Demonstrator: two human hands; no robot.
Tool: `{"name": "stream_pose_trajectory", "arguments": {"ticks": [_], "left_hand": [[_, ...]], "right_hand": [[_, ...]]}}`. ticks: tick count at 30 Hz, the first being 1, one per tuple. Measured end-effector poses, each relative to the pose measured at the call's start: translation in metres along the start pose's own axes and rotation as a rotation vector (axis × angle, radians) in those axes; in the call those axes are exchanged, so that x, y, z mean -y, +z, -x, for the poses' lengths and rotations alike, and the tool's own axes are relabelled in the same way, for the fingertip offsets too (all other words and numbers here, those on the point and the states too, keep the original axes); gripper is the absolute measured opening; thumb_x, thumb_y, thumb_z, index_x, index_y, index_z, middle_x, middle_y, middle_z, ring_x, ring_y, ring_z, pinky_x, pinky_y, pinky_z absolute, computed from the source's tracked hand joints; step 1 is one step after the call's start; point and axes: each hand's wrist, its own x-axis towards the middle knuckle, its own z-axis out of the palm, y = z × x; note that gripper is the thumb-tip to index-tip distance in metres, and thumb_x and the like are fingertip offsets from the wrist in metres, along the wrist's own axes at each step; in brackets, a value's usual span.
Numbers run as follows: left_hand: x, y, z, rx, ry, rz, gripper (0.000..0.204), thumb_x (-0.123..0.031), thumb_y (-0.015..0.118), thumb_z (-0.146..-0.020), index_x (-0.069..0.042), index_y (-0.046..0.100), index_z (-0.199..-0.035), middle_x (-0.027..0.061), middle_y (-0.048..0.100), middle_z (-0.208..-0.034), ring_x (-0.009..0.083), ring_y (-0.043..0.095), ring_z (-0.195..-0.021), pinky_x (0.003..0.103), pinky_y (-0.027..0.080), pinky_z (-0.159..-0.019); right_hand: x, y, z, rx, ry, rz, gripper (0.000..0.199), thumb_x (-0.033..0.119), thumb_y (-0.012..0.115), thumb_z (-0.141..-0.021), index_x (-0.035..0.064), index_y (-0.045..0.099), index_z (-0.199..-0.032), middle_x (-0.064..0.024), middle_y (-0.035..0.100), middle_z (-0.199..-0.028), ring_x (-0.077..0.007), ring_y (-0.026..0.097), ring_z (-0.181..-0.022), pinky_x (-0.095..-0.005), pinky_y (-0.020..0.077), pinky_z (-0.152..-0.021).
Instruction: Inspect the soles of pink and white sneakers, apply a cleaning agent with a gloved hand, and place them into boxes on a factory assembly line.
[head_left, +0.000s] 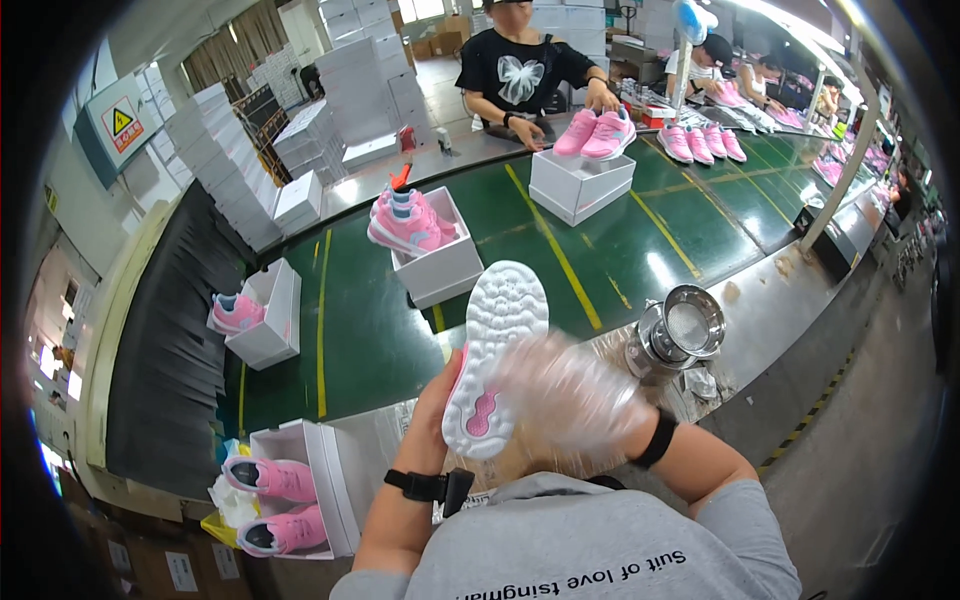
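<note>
My left hand [430, 410] grips a pink sneaker [507, 310] from its left side, its white bumpy sole turned up toward me. A pink patch shows in the sole near the lower end. Over the sole's right side is my right hand [580, 395] in a clear plastic glove, smeared by motion. Its fingers cannot be made out, nor whether they hold anything. To the right of that hand stand stacked steel bowls [690, 325] with something pale inside. At lower left, an open white box [338, 485] holds two pink sneakers [285, 480].
A green conveyor belt [370, 320] with yellow lines runs past the steel table. On it stand open white boxes [440, 275] with pink sneakers. Across the belt, a person [520, 80] holds sneakers above a box [580, 190]. Box stacks [215, 150] rise behind.
</note>
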Motion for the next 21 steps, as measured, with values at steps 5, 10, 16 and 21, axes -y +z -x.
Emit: {"name": "stream_pose_trajectory", "arguments": {"ticks": [5,10,16,21], "left_hand": [[-0.006,-0.015,-0.007,-0.088,0.010,-0.156,0.048,-0.036,0.045,-0.097,-0.001,0.048,-0.129,0.0134,0.059,-0.120,0.0230,0.061,-0.104,0.036,0.051,-0.089],[-0.010,-0.004,0.005,-0.081,0.023,-0.003,0.048,-0.039,0.047,-0.095,-0.004,0.049,-0.129,0.0136,0.060,-0.118,0.0223,0.061,-0.105,0.036,0.053,-0.088],[-0.014,-0.009,-0.002,-0.082,-0.013,0.018,0.046,-0.039,0.050,-0.095,-0.003,0.053,-0.124,0.0127,0.063,-0.113,0.0221,0.064,-0.098,0.033,0.053,-0.085],[-0.010,-0.025,-0.006,-0.146,-0.024,-0.288,0.040,-0.035,0.050,-0.096,-0.001,0.060,-0.115,0.0102,0.066,-0.105,0.0191,0.065,-0.090,0.032,0.053,-0.079]], "right_hand": [[-0.003,0.053,0.010,-0.058,-0.110,0.652,0.020,0.015,0.051,-0.080,0.0131,0.053,-0.100,-0.0063,0.054,-0.092,-0.0205,0.057,-0.089,-0.0338,0.0511,-0.073],[-0.077,0.023,-0.006,-0.240,0.308,-0.009,0.017,0.007,0.049,-0.084,0.0011,0.053,-0.100,-0.0150,0.056,-0.101,-0.0309,0.053,-0.099,-0.0380,0.0451,-0.085],[0.006,0.051,0.004,0.038,-0.195,0.101,0.029,0.012,0.056,-0.078,0.0054,0.058,-0.106,-0.0052,0.057,-0.091,-0.0198,0.058,-0.085,-0.0329,0.0516,-0.072],[-0.008,0.039,-0.016,-0.009,-0.224,-0.033,0.035,0.015,0.056,-0.077,0.0123,0.059,-0.112,-0.0123,0.058,-0.109,-0.0286,0.057,-0.103,-0.0408,0.0497,-0.086]]}}
